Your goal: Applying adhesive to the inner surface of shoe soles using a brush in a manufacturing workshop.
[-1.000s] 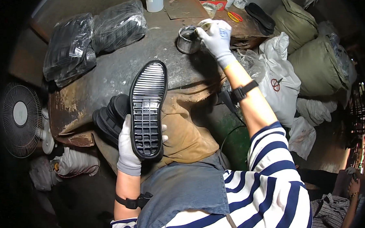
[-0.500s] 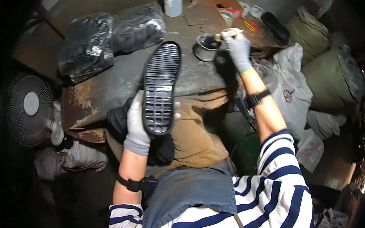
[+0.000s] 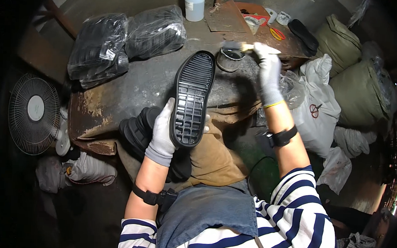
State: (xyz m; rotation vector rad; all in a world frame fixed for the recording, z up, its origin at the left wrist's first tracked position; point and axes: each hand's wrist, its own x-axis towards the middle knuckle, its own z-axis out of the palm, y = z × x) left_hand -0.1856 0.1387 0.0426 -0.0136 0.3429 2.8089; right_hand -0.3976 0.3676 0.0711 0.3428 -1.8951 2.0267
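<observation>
Left hand [image 3: 162,130] gripped sole [image 3: 192,97], ribbed end away, tilting right; outstretched right hand [image 3: 268,67] clasped brush [image 3: 245,47] pointing left.

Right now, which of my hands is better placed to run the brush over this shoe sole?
Likely your right hand: it holds the brush at the grey pot. Your left hand is occupied, supporting the black shoe sole.

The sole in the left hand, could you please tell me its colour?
The sole is black, clearest in the head view.
</observation>
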